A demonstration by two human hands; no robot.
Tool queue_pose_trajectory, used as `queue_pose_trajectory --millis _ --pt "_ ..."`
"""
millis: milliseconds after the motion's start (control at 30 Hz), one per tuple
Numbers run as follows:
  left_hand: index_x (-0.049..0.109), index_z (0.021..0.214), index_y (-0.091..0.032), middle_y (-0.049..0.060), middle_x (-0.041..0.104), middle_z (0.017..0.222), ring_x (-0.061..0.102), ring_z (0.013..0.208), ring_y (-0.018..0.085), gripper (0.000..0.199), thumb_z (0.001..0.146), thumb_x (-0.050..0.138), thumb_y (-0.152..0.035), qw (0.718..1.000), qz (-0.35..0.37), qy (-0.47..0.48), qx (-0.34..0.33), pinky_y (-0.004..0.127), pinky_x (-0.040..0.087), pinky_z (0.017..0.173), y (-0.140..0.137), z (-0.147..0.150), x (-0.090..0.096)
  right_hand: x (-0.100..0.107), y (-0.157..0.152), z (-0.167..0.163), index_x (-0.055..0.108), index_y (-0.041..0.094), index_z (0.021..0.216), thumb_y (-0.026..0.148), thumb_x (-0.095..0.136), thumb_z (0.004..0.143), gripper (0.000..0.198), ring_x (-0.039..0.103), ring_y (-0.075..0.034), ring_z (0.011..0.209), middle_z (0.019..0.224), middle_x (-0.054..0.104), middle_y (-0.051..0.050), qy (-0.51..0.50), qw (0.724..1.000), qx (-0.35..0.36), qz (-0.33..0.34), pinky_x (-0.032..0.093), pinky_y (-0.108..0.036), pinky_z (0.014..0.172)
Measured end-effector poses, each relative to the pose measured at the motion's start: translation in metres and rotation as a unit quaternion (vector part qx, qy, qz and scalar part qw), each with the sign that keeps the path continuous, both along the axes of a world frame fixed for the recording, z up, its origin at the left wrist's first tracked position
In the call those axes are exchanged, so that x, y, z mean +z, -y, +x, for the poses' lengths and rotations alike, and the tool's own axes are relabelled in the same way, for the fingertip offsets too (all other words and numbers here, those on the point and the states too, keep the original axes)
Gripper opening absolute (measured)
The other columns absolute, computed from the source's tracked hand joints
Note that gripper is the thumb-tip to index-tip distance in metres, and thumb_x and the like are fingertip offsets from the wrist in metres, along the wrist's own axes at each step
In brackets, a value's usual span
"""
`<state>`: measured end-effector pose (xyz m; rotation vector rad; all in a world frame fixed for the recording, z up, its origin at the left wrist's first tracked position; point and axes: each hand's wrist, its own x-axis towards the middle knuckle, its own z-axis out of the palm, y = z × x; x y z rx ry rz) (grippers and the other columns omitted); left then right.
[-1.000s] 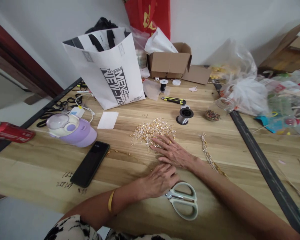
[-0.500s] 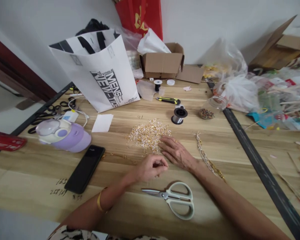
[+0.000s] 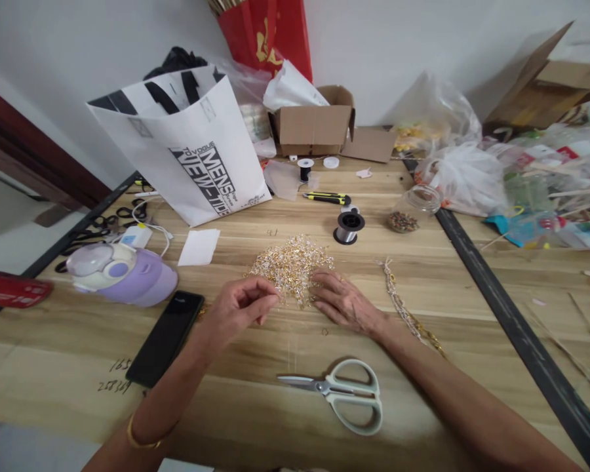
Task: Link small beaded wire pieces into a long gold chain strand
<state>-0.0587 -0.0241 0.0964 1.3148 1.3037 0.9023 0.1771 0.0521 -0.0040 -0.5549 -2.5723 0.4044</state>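
A heap of small gold and clear beads or links [image 3: 291, 263] lies on the wooden table, too fine to tell apart. My left hand [image 3: 240, 307] is at the heap's lower left edge, thumb and forefinger pinched together; whatever is between them is too small to make out. Flat on the table, fingers stretched out, my right hand [image 3: 343, 301] touches the heap's right side. Below the hands lie scissors [image 3: 347, 394] with pale handles, blades pointing left. A silver and gold chain [image 3: 404, 308] runs beside my right wrist.
A black phone [image 3: 167, 337] and a purple and white bottle [image 3: 122, 272] lie at left, near a white paper bag [image 3: 201, 157]. Behind the heap are a wire spool [image 3: 349, 228], a yellow-black cutter [image 3: 327, 197] and a jar with beads [image 3: 404, 220]. Plastic bags [image 3: 467, 174] crowd the right.
My left hand has moved left and away from me, from beside my right hand to the heap's lower left edge, still pinched. My right hand has stayed flat by the heap.
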Motion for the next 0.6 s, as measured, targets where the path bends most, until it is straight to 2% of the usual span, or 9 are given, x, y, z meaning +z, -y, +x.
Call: queue_pose_trajectory --millis 67,133,300,467,600 --pt "0.056 0.076 -0.014 -0.006 0.046 0.052 0.042 0.047 0.005 0.015 0.079 0.058 -0.029 0.999 0.018 -0.039 0.016 0.016 0.033 0.046 0.003 -0.002 -0.001 -0.002 -0.002 0.001 0.057 0.013 0.113 0.023 0.045 0.091 0.027 0.039 -0.027 0.125 0.12 0.052 -0.015 -0.02 1.0 -0.011 -0.009 0.039 -0.049 0.103" --pt "0.056 0.075 -0.014 -0.006 0.047 0.053 0.042 0.048 0.006 0.015 0.08 0.056 -0.028 0.996 0.038 -0.083 0.005 0.016 0.033 0.047 0.004 0.004 -0.007 -0.003 -0.003 0.002 0.056 0.014 0.114 0.022 0.045 0.09 0.027 0.039 -0.026 0.124 0.119 0.053 -0.014 -0.031 0.999 -0.016 -0.012 0.039 -0.049 0.103" --pt "0.06 0.07 -0.014 -0.003 0.053 0.058 0.044 0.053 0.007 0.014 0.08 0.053 -0.022 0.967 0.049 -0.204 -0.142 0.018 0.033 0.052 0.003 0.037 -0.04 0.0 -0.002 -0.001 0.051 0.014 0.124 0.024 0.045 0.091 0.035 0.035 -0.027 0.127 0.126 0.046 -0.015 -0.003 1.0 -0.017 0.004 0.038 -0.048 0.103" --pt "0.064 0.073 -0.015 -0.002 0.059 0.06 0.046 0.053 0.009 0.015 0.08 0.051 -0.017 0.932 0.062 -0.297 -0.197 0.02 0.032 0.053 0.005 0.06 -0.064 0.002 -0.002 -0.007 0.051 0.023 0.126 0.033 0.047 0.09 0.038 0.028 -0.029 0.131 0.138 0.038 -0.012 0.049 0.998 0.006 0.039 0.031 -0.054 0.104" --pt "0.067 0.077 -0.017 0.001 0.066 0.07 0.054 0.061 0.012 0.015 0.081 0.052 -0.018 0.913 0.099 -0.336 -0.209 0.021 0.036 0.06 0.008 0.065 -0.072 0.001 -0.003 -0.008 0.053 0.017 0.122 0.035 0.044 0.091 0.037 0.029 -0.029 0.131 0.133 0.043 -0.014 0.047 0.998 -0.002 0.034 0.032 -0.054 0.104"
